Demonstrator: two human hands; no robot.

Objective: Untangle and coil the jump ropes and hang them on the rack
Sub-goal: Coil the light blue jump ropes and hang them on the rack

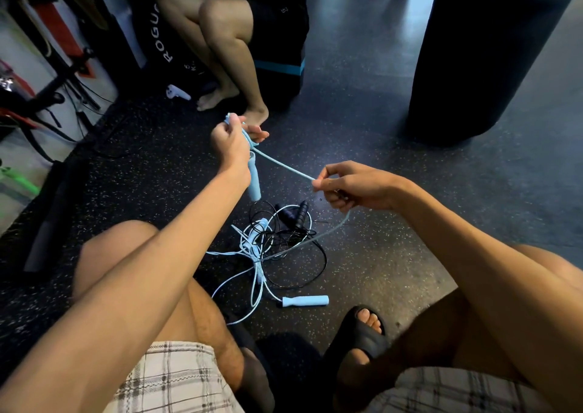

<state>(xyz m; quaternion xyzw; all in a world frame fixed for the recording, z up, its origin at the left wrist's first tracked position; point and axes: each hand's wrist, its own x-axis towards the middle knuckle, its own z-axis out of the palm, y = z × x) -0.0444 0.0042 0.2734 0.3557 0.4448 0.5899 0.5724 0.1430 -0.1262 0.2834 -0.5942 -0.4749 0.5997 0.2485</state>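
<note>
My left hand (229,143) is raised and closed around folded loops of a light blue jump rope, with one blue handle (254,176) hanging below the fist. From there a taut blue cord (284,166) runs to my right hand (345,187), which pinches it. Below, on the speckled floor between my knees, lies a tangle (268,242) of blue and black cords. A second blue handle (305,301) lies at its near edge and black handles (298,215) at its far edge.
Another person's bare legs (227,53) are straight ahead, feet near my left hand. A black heavy bag (479,49) stands at the right. A rack with gear and cords (47,90) fills the left wall. A white controller (177,92) lies on the floor.
</note>
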